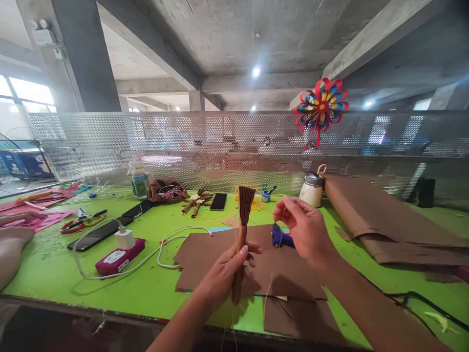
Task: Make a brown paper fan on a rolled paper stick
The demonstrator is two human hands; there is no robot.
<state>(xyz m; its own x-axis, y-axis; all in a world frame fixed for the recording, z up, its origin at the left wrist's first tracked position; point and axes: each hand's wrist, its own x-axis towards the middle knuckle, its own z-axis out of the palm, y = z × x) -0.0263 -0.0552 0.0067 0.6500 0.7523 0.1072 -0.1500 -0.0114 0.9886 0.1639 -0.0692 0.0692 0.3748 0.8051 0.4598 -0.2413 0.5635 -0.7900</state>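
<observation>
My left hand (223, 269) is wrapped round the rolled handle of a small brown paper broom (246, 205). The broom stands upright, its pleated, fanned end on top. Thin yellow thread (270, 283) hangs in loose lines by the broom. To the right, my right hand (308, 225) is raised with thumb and forefinger pinched on a strand of this thread. A blue glue gun (280, 237) lies just behind that hand, partly hidden by it. Under both hands are flat brown paper sheets (205, 259) on the green table (146, 288).
Left stand a maroon power strip (120, 256) with a white charger (125, 238), phones (98, 234) and scissors (75, 226). Another person's arm (12, 244) rests at the far left. Behind are brown paper pieces (198, 203) and a bottle (312, 189). Stacked brown paper (388, 220) lies right.
</observation>
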